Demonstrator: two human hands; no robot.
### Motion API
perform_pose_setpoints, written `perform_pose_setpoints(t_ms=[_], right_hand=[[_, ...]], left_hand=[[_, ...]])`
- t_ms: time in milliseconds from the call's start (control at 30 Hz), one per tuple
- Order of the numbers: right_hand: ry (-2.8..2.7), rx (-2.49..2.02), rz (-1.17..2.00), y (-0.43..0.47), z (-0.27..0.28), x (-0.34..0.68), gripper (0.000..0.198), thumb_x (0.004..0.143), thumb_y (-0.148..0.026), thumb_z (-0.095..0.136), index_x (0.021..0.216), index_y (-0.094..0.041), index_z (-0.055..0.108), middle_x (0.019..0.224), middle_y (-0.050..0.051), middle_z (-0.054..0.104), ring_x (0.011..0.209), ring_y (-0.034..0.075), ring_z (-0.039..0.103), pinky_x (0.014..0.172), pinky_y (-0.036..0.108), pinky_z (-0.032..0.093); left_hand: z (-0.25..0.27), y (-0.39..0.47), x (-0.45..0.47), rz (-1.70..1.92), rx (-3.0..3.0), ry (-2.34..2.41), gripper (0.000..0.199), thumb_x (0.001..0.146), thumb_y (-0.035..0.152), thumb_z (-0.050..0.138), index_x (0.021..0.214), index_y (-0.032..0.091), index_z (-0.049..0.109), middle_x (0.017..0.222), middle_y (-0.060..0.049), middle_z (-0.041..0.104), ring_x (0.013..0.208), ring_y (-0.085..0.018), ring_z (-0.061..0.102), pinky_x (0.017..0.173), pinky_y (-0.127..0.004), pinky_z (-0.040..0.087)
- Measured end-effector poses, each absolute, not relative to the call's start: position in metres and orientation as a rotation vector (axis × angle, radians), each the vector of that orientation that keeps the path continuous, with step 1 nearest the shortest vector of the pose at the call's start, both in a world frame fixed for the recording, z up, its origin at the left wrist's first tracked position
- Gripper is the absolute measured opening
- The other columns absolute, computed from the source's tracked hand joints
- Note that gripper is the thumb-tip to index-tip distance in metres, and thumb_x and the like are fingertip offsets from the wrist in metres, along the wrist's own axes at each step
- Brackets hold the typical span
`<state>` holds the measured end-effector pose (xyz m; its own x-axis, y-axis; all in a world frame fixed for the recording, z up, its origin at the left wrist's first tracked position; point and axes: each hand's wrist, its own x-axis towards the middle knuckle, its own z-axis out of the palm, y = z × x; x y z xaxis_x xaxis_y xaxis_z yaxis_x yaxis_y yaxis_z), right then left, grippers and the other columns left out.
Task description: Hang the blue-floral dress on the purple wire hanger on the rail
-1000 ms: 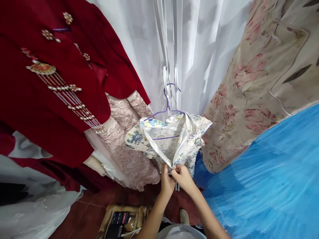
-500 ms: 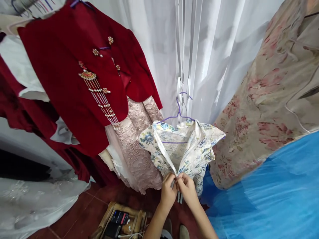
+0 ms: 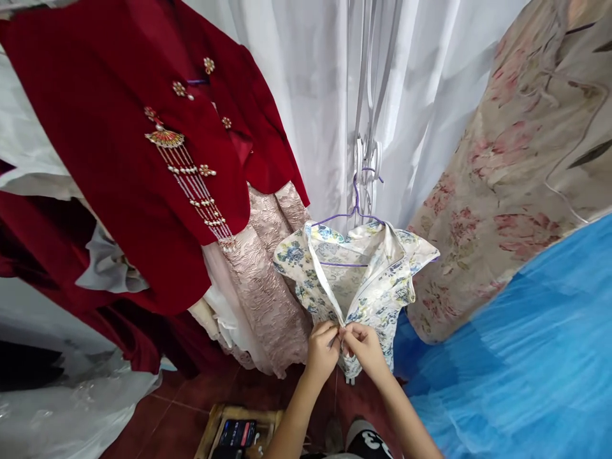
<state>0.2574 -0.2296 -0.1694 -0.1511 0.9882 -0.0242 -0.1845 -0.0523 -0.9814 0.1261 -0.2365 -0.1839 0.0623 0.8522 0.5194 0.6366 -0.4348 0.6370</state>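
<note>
A white garment with blue and yellow flowers (image 3: 377,290) hangs on a purple hanger (image 3: 356,207) in front of me. Its neckline lies open in a deep V with pale edging. At the bottom of that V, my left hand (image 3: 324,347) pinches the left front edge. My right hand (image 3: 364,344) pinches the edge beside it, and the fingertips of both hands almost meet. Whatever small fastening sits between the fingers is hidden.
A red velvet jacket (image 3: 115,146) with a beaded brooch hangs left, over a pink textured skirt (image 3: 268,299). To the right are a beige floral dress (image 3: 507,191) and blue tulle (image 3: 535,357). A wooden stool (image 3: 216,424) holding a phone stands below. White curtain (image 3: 310,83) hangs behind.
The view has shifted slightly, so the jacket looks nearer and the stool lower in the frame. Both hands keep pinching the garment front at the base of the V.
</note>
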Motion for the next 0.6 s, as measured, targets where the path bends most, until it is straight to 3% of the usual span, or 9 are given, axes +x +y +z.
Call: perform_pose_setpoints(t_ms=[100, 300, 433, 600], right_hand=[[-0.995, -1.014, 1.469, -0.235, -0.165, 0.253, 0.043, 0.072, -0.056, 0.078, 0.065, -0.016, 0.067, 0.046, 0.000, 0.059, 0.038, 0.008, 0.039, 0.041, 0.022, 0.027], [-0.711, -0.950, 1.605, -0.237, -0.149, 0.241, 0.040, 0.066, -0.051, 0.084, 0.067, -0.014, 0.069, 0.042, -0.005, 0.049, 0.035, 0.003, 0.026, 0.039, 0.022, 0.014], [-0.846, -0.955, 1.416, -0.218, -0.108, 0.240, 0.039, 0.071, -0.049, 0.080, 0.061, -0.015, 0.065, 0.043, -0.003, 0.051, 0.036, 0.005, 0.027, 0.038, 0.024, 0.016], [-0.973, -0.865, 1.117, -0.168, -0.029, 0.248, 0.041, 0.072, -0.050, 0.078, 0.054, -0.018, 0.060, 0.045, -0.002, 0.054, 0.037, 0.006, 0.029, 0.037, 0.024, 0.022]], left_hand=[[-0.184, -0.240, 0.119, 1.317, 2.099, 1.494, 0.027, 0.097, 0.019, 0.052, 0.076, 0.018, 0.069, 0.079, -0.006, 0.068, 0.080, -0.019, 0.063, 0.074, -0.028, 0.049], [-0.183, -0.246, 0.113, 1.341, 2.075, 1.464, 0.022, 0.094, 0.015, 0.054, 0.088, 0.020, 0.075, 0.083, -0.006, 0.071, 0.083, -0.020, 0.065, 0.075, -0.029, 0.051], [-0.181, -0.244, 0.116, 1.293, 2.075, 1.440, 0.021, 0.092, 0.015, 0.054, 0.086, 0.020, 0.074, 0.085, -0.007, 0.071, 0.083, -0.022, 0.066, 0.075, -0.031, 0.051], [-0.185, -0.244, 0.135, 1.248, 2.130, 1.390, 0.030, 0.095, 0.023, 0.053, 0.069, 0.019, 0.066, 0.071, -0.005, 0.062, 0.074, -0.020, 0.061, 0.070, -0.029, 0.047]])
